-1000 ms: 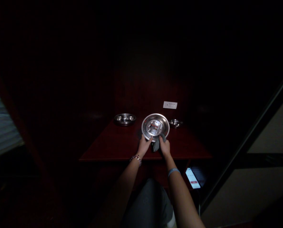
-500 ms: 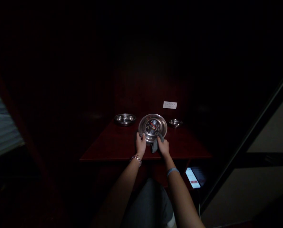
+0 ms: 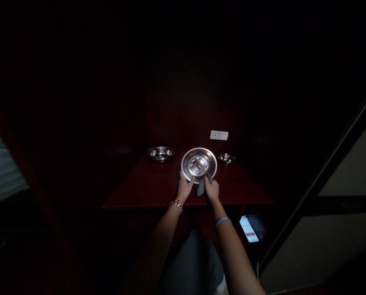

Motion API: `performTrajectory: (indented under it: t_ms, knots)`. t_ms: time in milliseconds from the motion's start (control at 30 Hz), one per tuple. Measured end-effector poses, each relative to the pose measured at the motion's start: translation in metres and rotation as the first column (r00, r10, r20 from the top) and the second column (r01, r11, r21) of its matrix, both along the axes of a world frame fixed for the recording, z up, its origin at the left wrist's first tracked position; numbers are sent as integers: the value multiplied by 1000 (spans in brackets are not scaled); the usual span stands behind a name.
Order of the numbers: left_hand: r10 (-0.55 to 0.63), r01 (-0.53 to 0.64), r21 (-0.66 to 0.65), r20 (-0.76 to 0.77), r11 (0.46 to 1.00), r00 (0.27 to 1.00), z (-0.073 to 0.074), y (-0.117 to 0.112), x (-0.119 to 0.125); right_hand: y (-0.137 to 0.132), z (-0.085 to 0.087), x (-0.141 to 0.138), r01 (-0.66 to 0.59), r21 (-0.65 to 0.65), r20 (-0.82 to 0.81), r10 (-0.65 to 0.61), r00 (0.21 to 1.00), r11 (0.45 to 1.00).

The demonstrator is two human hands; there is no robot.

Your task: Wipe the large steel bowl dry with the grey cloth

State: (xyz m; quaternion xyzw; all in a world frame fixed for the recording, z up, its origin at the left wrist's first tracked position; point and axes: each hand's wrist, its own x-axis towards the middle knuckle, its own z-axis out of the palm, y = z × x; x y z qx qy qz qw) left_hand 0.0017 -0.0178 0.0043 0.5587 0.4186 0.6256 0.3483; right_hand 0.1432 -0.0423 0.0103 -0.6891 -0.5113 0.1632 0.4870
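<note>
A round, shiny steel plate (image 3: 199, 165) is held up over the dark red table, tilted so that one face turns toward me; a small label (image 3: 198, 164) sits at its middle. My left hand (image 3: 185, 187) grips its lower left rim, thumb on the near face. At the lower right rim, my right hand (image 3: 212, 188) is closed on a grey cloth (image 3: 201, 187), which is pressed against the plate's edge. The fingers behind the plate are hidden.
Behind on the red table (image 3: 133, 192) stand a wide steel bowl (image 3: 160, 154) at left and a smaller steel bowl (image 3: 226, 158) at right. A white wall socket (image 3: 219, 135) is above. Below the table's right end lies a lit phone (image 3: 249, 229).
The plate has turned and tilted a little, so its label sits at another angle and its face looks brighter. My left thumb has shifted right along the rim. The cloth stays in my right hand.
</note>
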Motion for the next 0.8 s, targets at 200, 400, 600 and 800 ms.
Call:
performTrajectory:
  t_ms: [200, 400, 600, 800]
  knots:
    - [9, -11, 44, 46, 999, 999, 4, -1, 0, -5, 6, -3, 121, -23, 35, -120, 992, 992]
    - [67, -79, 68, 170, 995, 983, 7, 1, 0, 0, 1, -1, 17, 19, -18, -16, 1000, 1000]
    - [-1, -2, 27, 120, 1000, 993, 4, 2, -2, 4, -4, 4, 0, 36, -77, 3, 997, 999]
    - [-90, 90, -2, -36, 996, 995, -3, 0, 2, 4, -5, 5, 25, 55, -120, -18, 993, 998]
